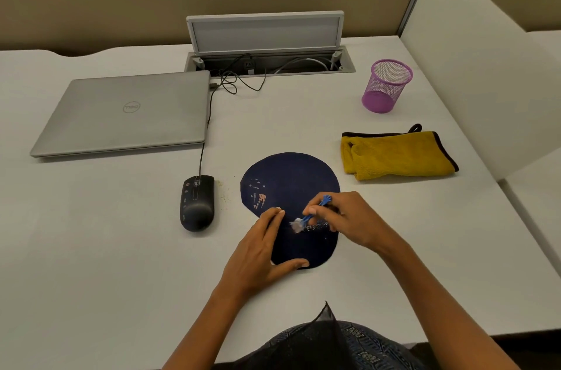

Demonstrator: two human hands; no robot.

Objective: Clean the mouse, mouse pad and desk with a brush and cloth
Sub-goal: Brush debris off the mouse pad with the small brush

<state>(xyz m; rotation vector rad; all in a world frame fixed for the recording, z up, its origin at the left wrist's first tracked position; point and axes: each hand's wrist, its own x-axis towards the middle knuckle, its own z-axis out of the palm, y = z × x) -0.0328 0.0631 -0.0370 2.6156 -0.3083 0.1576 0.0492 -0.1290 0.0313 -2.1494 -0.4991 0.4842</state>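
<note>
A dark blue round mouse pad (pixel 288 178) lies on the white desk (pixel 121 248) in front of me. My right hand (pixel 352 221) pinches a small blue brush (pixel 312 215), its white bristles touching the pad beside a streak of pale crumbs. Resting on the pad's near left edge, my left hand (pixel 261 254) lies flat with fingers spread, the thumb along the front rim. A black wired mouse (pixel 196 202) sits left of the pad with a few crumbs beside it. A folded yellow cloth (pixel 397 155) lies to the right of the pad.
A closed silver laptop (pixel 127 114) lies at the back left, the mouse cable running to it. A purple mesh pen cup (pixel 387 86) stands at the back right. An open cable hatch (pixel 267 45) sits by the back wall. A white divider (pixel 473 66) bounds the right side.
</note>
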